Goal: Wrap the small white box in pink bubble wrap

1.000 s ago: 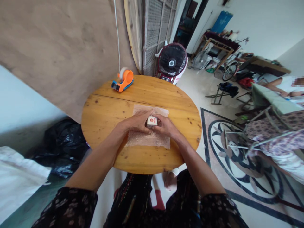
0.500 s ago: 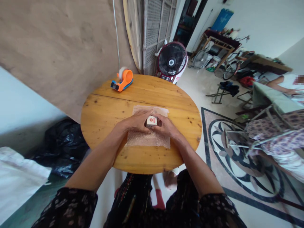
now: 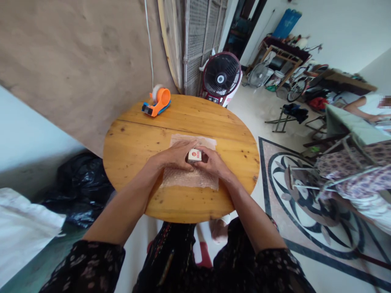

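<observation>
Your left hand [image 3: 174, 156] and your right hand [image 3: 214, 162] meet at the small white box [image 3: 194, 155], which stands on the sheet of bubble wrap [image 3: 191, 177] near the middle of the round wooden counter [image 3: 134, 142]. The fingers of both hands are closed around the box from its two sides, and only its top face with the red mark is visible between them. To do this step well, I think you should hold the box square to the edges of the sheet and press it down lightly, so the thin wrap does not slide on the smooth wood. Keep the free part of the sheet flat on both sides of the box; a fold under the box would probably make the wrap uneven. The orange tape dispenser [image 3: 156, 103] lies well apart at the far edge of the counter, so one hand must leave the box to reach it.
</observation>
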`<state>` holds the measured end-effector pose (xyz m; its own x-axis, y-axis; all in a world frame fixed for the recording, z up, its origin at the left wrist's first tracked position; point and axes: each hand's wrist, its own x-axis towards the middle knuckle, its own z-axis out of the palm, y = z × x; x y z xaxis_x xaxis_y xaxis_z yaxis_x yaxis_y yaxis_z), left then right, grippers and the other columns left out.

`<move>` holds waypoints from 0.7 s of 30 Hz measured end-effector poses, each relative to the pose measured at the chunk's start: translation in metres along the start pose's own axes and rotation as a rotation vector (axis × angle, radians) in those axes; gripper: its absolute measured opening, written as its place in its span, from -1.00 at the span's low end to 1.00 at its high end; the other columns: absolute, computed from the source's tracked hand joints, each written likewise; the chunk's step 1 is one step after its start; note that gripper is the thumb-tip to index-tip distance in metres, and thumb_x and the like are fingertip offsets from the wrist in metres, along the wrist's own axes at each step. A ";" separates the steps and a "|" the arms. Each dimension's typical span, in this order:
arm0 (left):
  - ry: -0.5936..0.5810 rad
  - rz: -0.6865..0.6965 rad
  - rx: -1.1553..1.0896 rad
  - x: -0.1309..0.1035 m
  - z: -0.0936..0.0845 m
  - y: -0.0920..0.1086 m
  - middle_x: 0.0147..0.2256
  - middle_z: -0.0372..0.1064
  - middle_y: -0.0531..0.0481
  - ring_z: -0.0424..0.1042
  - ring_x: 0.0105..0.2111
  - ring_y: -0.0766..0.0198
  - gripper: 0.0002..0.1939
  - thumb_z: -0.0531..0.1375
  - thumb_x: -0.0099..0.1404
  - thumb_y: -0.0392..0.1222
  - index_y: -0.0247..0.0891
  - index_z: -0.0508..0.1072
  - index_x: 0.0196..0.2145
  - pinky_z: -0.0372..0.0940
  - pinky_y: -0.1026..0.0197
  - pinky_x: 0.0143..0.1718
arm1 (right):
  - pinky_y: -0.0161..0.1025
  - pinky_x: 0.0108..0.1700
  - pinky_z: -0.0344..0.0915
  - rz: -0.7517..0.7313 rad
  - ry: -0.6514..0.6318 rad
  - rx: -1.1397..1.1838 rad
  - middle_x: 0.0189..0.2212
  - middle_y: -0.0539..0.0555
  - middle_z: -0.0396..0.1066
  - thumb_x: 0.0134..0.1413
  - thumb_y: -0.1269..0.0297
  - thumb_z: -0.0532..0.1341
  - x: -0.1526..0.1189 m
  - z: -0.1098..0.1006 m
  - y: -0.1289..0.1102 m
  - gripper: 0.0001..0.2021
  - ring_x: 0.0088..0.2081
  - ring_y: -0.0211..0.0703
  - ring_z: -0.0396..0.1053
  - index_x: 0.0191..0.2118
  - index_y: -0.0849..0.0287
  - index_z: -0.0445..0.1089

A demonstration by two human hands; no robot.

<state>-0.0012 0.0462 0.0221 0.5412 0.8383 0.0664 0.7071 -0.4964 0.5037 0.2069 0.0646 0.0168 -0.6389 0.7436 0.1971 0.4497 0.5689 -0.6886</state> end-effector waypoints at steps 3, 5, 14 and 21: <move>0.003 -0.006 0.004 -0.001 0.000 0.000 0.19 0.16 -0.25 0.14 0.21 -0.18 -0.10 0.32 -0.02 0.08 -0.22 0.07 0.20 0.11 -0.06 0.17 | -0.13 0.03 0.29 -0.006 0.017 -0.031 -0.03 0.07 0.48 -0.09 0.31 0.32 0.001 0.003 0.002 -0.47 -0.04 -0.04 0.43 0.09 0.09 0.37; 0.001 -0.007 0.009 -0.001 0.000 0.000 0.21 0.13 -0.27 0.13 0.22 -0.18 -0.07 0.32 -0.02 0.08 -0.24 0.04 0.22 0.10 -0.06 0.18 | -0.11 0.05 0.29 -0.011 0.020 -0.048 -0.01 0.08 0.47 -0.09 0.30 0.32 0.001 0.004 0.004 -0.46 -0.03 -0.03 0.42 0.10 0.09 0.36; 0.011 -0.006 0.024 0.002 0.007 -0.008 0.29 0.02 -0.30 0.03 0.29 -0.19 0.02 0.32 -0.02 0.11 -0.27 -0.01 0.29 0.00 -0.09 0.25 | -0.05 0.12 0.24 -0.016 0.028 -0.093 0.05 0.13 0.44 -0.06 0.28 0.32 -0.002 0.005 0.002 -0.43 0.04 0.02 0.39 0.14 0.11 0.33; 0.003 0.003 0.022 0.001 0.003 -0.003 0.27 0.05 -0.34 0.06 0.27 -0.21 -0.05 0.31 -0.01 0.08 -0.30 0.04 0.25 0.02 -0.11 0.24 | -0.03 0.17 0.20 -0.010 0.033 -0.088 0.12 0.18 0.38 -0.03 0.26 0.31 -0.005 0.007 0.002 -0.37 0.12 0.04 0.34 0.21 0.15 0.25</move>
<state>-0.0013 0.0480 0.0184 0.5423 0.8373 0.0702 0.7152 -0.5038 0.4845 0.2065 0.0600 0.0094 -0.6231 0.7483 0.2274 0.4976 0.6037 -0.6229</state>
